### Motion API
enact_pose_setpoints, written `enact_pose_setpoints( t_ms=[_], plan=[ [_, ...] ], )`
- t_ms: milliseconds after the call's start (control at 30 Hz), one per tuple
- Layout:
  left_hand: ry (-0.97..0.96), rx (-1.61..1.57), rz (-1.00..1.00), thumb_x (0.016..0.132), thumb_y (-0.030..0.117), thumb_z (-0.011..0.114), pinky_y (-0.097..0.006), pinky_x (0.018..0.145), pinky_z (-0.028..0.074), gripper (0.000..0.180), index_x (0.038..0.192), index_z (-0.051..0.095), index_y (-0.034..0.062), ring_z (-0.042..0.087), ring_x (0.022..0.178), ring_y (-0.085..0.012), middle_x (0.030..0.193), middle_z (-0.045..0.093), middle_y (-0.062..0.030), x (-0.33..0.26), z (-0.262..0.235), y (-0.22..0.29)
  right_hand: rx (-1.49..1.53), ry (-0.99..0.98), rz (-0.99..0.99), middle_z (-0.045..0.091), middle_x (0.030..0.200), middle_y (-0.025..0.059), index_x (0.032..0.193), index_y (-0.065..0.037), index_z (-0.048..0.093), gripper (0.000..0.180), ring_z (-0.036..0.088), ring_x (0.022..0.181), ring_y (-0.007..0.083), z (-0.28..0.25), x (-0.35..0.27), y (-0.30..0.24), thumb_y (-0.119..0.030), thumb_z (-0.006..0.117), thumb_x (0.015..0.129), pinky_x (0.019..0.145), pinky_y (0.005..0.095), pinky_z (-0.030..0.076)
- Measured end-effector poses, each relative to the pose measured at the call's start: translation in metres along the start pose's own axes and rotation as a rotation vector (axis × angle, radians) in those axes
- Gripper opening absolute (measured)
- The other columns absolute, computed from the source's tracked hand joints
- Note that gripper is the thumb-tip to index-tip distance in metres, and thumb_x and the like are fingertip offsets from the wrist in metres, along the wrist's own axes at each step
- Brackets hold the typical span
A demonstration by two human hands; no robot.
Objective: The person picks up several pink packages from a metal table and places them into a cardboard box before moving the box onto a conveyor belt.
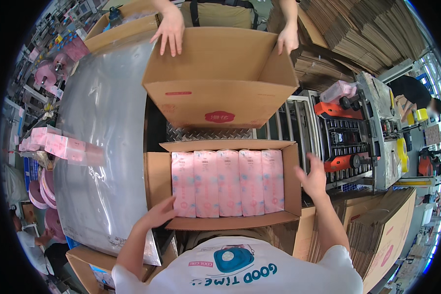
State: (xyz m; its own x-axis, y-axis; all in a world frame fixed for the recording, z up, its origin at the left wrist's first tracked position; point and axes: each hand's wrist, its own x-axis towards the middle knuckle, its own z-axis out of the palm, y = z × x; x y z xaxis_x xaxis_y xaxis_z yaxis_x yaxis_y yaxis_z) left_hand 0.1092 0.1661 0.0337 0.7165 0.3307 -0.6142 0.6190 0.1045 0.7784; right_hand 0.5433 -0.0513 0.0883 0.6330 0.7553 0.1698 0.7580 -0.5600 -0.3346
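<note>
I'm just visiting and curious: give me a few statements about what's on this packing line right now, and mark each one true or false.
1. The open carton holds five pink packs. True.
2. The left hand grips a knife. False: it is bare, at the carton's near-left edge.
3. The right hand is by the carton's right flap. True.
4. The far box is full of bottles. False: another person's hands hold its top; its contents are hidden.

The co-worker's hands (170, 30) show, but the picture's top edge cuts off their upper body
</note>
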Motion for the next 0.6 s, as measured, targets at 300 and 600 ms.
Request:
enact_pose_setpoints(
  t_ms=[300,600],
  plan=[
    [0.222,-0.59,-0.063,0.088,0.025,0.058,-0.032,0.105,0.027,0.054,0.134,0.04,0.0026,0.036,0.126,-0.0187,0.135,0.043,-0.0109,-0.032,0.106,0.014,-0.169,-0.534,0.212,0.063,0.083,0.025,0.08,0.003,0.065,0.041,0.062,0.083,0.0379,0.003,-0.015,0.082,-0.037,0.057,0.078,0.076,0.0446,0.05],
    [0.233,-0.383,0.217,0.088,0.02,0.056,-0.037,0.11,0.02,0.073,0.14,0.011,-0.0071,0.024,0.134,-0.0281,0.144,0.022,-0.0236,0.032,0.082,0.058,-0.245,-0.578,-0.02,0.003,0.148,0.0272,0.14,0.005,0.014,0.087,0.022,0.132,0.0387,0.056,-0.044,0.075,-0.048,0.053,0.082,0.104,0.0448,0.029]
  ],
)
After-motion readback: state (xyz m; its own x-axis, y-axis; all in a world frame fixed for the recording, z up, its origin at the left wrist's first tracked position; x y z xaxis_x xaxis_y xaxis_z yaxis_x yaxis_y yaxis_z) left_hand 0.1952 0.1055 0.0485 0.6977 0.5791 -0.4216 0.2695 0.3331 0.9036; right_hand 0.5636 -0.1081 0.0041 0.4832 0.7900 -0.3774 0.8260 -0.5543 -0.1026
